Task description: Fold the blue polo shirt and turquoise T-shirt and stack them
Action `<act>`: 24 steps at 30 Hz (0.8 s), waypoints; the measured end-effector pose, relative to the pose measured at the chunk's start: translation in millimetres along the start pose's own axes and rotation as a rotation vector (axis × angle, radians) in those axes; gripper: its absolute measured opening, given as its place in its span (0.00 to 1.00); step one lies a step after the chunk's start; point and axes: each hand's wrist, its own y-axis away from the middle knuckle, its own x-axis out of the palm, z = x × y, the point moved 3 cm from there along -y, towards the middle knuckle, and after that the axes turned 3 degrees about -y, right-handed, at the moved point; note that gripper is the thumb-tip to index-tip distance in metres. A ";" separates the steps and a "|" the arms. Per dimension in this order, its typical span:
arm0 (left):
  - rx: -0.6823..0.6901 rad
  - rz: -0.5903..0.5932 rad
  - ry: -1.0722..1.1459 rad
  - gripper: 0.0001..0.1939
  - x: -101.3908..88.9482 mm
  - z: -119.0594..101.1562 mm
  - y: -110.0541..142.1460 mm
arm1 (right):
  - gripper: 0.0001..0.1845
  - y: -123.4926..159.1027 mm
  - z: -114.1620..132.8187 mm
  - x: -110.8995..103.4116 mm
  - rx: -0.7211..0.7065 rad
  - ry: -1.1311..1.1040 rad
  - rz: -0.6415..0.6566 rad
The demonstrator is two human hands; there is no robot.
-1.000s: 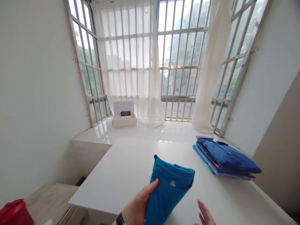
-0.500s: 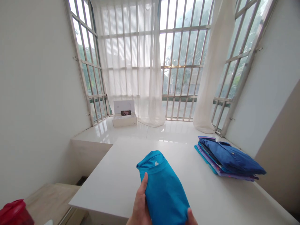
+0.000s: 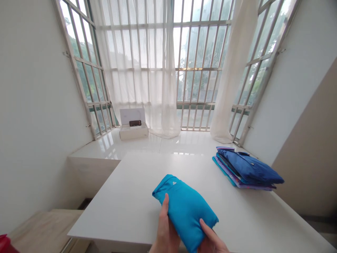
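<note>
**Folded teal-blue garment** [image 3: 185, 211], held over the near edge of a white tabletop [image 3: 110, 207]; it cannot be told whether it rests on the surface. Clock positions are read with 12 o'clock straight ahead of the person. The bundle's long axis runs from about 11 to 5 o'clock, with a small white logo [image 3: 174, 183] near the far end.

**Grip:** the left hand [image 3: 165, 232] lies at 7 o'clock on the bundle, its thumb [image 3: 165, 205] upright against the side. The right hand [image 3: 211, 240] lies at 5 o'clock, its thumb [image 3: 206, 230] pressed across the lower corner. Both hands squeeze the near half between them; the other fingers are hidden.

**Surroundings:** a stack of folded clothes [image 3: 237, 177], topped by a blue button-front shirt [image 3: 250, 167], lies at 2 o'clock, nearer the right hand. At 11 o'clock, a white box [image 3: 133, 133] with a dark object [image 3: 135, 123] on it stands on a glossy ledge [image 3: 181, 142] before sheer curtains [image 3: 137, 70]. A red object [image 3: 4, 244] shows at 8 o'clock.
</note>
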 end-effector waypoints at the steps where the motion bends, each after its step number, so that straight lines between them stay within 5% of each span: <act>1: 0.054 0.018 0.013 0.40 -0.1 0.1 -5.1 | 0.22 -1.5 9.0 4.6 -0.042 -0.030 -0.001; 5: 0.174 0.092 -0.030 0.32 -12.0 3.9 -25.7 | 0.09 -18.9 60.3 24.0 -0.189 -0.156 0.034; 8: 0.077 0.037 -0.056 0.28 -28.1 9.3 -32.5 | 0.16 -42.5 113.9 37.9 -0.255 -0.125 0.058; 16: 0.032 0.032 0.024 0.24 -44.4 15.5 -33.7 | 0.10 -73.8 310.3 62.2 -0.635 -0.027 -0.144; 20: 0.010 0.056 0.007 0.26 -54.8 22.1 -44.0 | 0.29 -59.8 367.4 17.0 -0.798 0.029 -0.211; 22: -0.004 0.063 -0.006 0.26 -59.2 23.8 -47.7 | 0.16 -52.7 368.2 -24.7 -0.824 0.175 -0.341; 24: -0.011 0.067 -0.015 0.26 -62.3 24.9 -50.3 | 0.13 -48.6 355.0 -68.2 -0.788 0.251 -0.409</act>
